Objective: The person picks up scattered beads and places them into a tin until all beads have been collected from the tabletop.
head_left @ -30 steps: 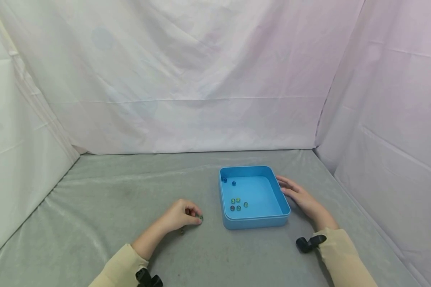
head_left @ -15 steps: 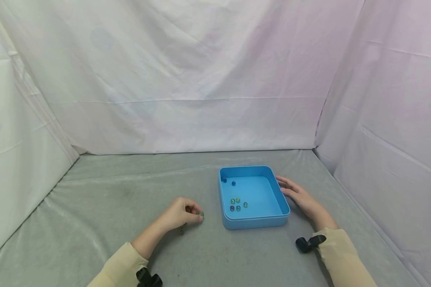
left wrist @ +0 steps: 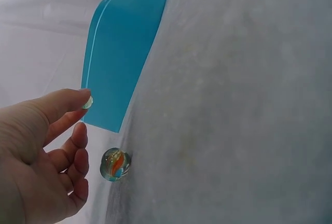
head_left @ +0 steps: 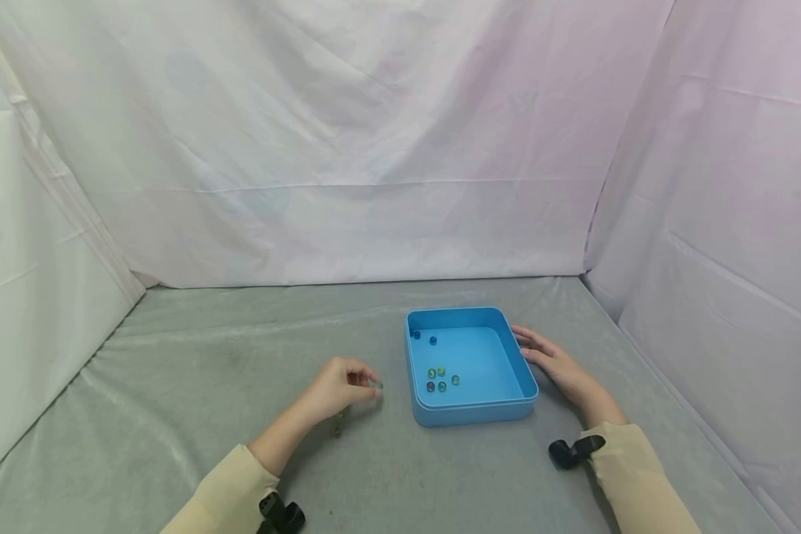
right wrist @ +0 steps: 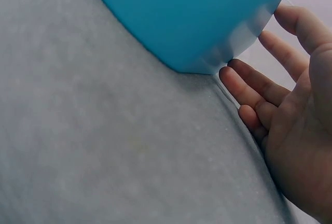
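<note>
My left hand [head_left: 342,387] pinches a pale green glass marble [left wrist: 88,102] between thumb and forefinger, above the cloth left of a blue square box [head_left: 415,415]. The other fingers are loosely curled. Below that hand, a clear marble with an orange and blue swirl [left wrist: 115,164] lies on the cloth; in the head view, marbles [head_left: 337,430] show beside the wrist, partly hidden by it. My right hand [head_left: 557,367] rests at the right wall of the box, its fingers extended and fingertips at the blue side. Inside the box are several marbles [head_left: 441,371], green, yellowish, reddish and dark blue.
A grey cloth [head_left: 227,371] covers the table. White curtains [head_left: 347,148] hang behind and on both sides. Black wrist cameras [head_left: 577,450] are strapped over beige sleeves [head_left: 630,467].
My left hand has risen from the cloth and shifted slightly toward the box, carrying the pinched marble. Marbles behind its wrist show more now. My right hand and the box stay in place.
</note>
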Motion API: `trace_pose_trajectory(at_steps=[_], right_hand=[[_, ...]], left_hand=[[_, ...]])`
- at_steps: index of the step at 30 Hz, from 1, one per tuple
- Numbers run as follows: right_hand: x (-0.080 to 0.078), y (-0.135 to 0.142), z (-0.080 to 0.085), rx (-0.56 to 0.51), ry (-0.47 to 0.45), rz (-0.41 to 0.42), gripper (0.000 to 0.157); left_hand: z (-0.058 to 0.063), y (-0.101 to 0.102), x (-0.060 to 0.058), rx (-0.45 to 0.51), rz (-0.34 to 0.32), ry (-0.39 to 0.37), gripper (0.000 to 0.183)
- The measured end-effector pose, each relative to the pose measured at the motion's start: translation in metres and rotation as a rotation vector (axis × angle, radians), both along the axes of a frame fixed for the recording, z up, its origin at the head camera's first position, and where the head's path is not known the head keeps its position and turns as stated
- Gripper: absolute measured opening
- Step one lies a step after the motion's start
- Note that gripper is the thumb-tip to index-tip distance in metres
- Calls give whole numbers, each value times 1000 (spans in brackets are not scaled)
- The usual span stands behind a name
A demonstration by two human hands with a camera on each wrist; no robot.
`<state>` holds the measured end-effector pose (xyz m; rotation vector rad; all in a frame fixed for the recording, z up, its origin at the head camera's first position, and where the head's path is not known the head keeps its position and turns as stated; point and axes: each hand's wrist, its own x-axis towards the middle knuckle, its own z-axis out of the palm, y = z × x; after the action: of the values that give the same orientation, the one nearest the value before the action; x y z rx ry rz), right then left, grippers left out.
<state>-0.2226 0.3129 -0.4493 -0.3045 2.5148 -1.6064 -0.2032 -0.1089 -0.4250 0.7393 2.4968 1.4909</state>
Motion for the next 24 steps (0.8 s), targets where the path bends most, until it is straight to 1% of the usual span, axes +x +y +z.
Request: trace_pose_trajectory(at_steps=[16, 24], right_hand=[[0, 1, 0, 5, 7, 6, 56], [0, 0, 1, 9, 3, 2, 57]], left_hand=[[14, 18, -6, -25, 79, -3, 8], [17, 28, -11, -7, 92, -6, 9]])
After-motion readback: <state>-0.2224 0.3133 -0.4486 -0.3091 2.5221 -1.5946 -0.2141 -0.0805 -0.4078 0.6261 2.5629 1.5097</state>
